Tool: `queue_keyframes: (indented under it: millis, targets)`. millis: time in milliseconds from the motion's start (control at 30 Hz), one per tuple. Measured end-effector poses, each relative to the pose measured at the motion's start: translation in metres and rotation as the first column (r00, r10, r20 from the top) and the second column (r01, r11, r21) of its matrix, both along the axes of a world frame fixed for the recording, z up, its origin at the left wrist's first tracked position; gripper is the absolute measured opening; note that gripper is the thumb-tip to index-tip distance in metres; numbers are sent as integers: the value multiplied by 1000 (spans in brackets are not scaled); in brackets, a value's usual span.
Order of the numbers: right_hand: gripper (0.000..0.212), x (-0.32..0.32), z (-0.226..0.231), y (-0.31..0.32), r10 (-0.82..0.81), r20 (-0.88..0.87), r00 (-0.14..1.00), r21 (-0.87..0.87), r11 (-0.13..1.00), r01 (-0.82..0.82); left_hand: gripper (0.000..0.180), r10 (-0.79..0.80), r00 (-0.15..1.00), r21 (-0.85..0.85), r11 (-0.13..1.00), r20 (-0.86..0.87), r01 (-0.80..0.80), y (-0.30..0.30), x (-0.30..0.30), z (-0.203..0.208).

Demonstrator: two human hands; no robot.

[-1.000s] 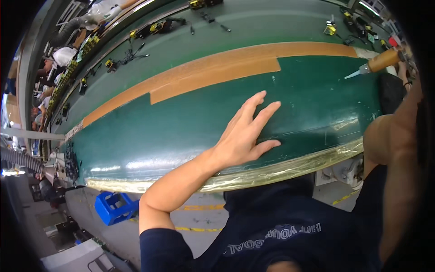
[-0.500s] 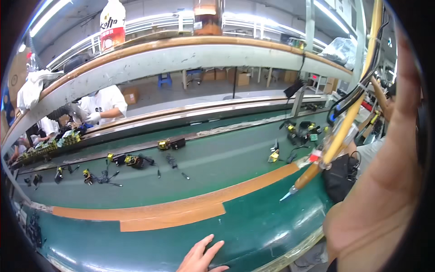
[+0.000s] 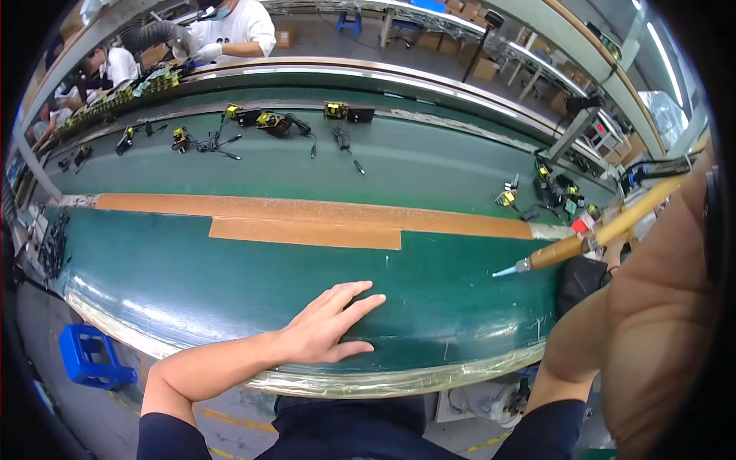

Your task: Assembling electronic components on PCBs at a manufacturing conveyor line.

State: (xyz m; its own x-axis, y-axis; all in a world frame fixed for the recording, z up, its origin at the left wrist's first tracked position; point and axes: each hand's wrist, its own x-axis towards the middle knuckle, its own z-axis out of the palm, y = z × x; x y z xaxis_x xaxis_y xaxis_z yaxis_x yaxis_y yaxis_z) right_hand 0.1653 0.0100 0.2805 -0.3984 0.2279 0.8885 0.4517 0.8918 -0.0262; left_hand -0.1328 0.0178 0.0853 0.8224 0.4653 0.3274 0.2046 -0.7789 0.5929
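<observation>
My left hand (image 3: 328, 324) reaches over the green bench top (image 3: 253, 287), its fingers stretched out and apart with nothing in them. Whether the palm touches the surface I cannot tell. My right hand (image 3: 659, 337) is raised very close at the right edge and looks large; its fingers are hidden or cut off by the rim. Beyond it, a yellow and brown tube-shaped dispenser (image 3: 546, 256) with a pale blue needle tip slants over the right of the bench. An orange-brown strip (image 3: 307, 230) lies along the far edge of the bench top.
Past the strip, small yellow-and-black electrical parts with cables (image 3: 272, 121) lie along a green conveyor belt (image 3: 429, 165). More parts sit at the right (image 3: 556, 188). A blue stool (image 3: 92, 356) stands at the lower left. Across the line, a person in white (image 3: 238, 34) works with gloved hands.
The view has tilted downward, bringing my forearms, lap and the bench's near edge into sight. My left hand is still spread over the bench. My right hand remains raised at the right edge.
</observation>
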Motion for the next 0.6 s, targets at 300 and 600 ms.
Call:
queue_keyframes:
  millis: [300,600]
  targets:
    - [71,-13,-20,-23,-2,-131,991,17,1000,4,69,16,999,-22,1000,-32,-16,-17,-7,4]
    - [65,-52,-13,-11,75,-251,965,124,991,-45,66,47,997,-25,999,-65,-48,-26,-14,29]
